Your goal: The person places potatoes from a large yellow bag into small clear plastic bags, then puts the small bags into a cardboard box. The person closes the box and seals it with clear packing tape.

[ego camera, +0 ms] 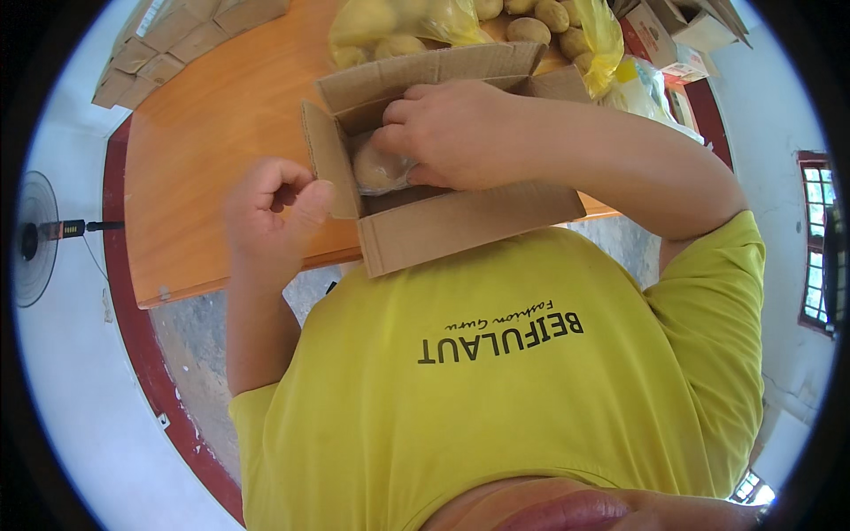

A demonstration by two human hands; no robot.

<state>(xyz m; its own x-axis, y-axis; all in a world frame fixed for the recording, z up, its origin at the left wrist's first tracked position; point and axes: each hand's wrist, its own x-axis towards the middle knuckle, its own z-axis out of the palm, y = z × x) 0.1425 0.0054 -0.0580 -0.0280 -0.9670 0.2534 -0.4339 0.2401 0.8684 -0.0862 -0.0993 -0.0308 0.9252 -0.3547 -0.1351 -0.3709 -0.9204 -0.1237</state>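
An open cardboard box [465, 222] lies at the table's near edge, its flaps folded outward. Inside its left end is a potato in clear plastic wrap [380, 166]. My right hand [451, 136] reaches into the box, its fingertips at the wrapped potato; whether it grips the potato is unclear. Just left of the box my left hand [279, 206], slightly blurred, has curled fingers with the thumb beside the left flap. Whether it pinches that flap cannot be told. The rest of the box's inside is hidden by my right hand and forearm.
Beyond the box, a yellow plastic bag of potatoes [405, 30] and loose potatoes [528, 31] lie on the orange wooden table [212, 139]. Stacked cardboard boxes [166, 53] stand at the far left. More cartons [654, 33] and a clear plastic bag [641, 89] are at the far right.
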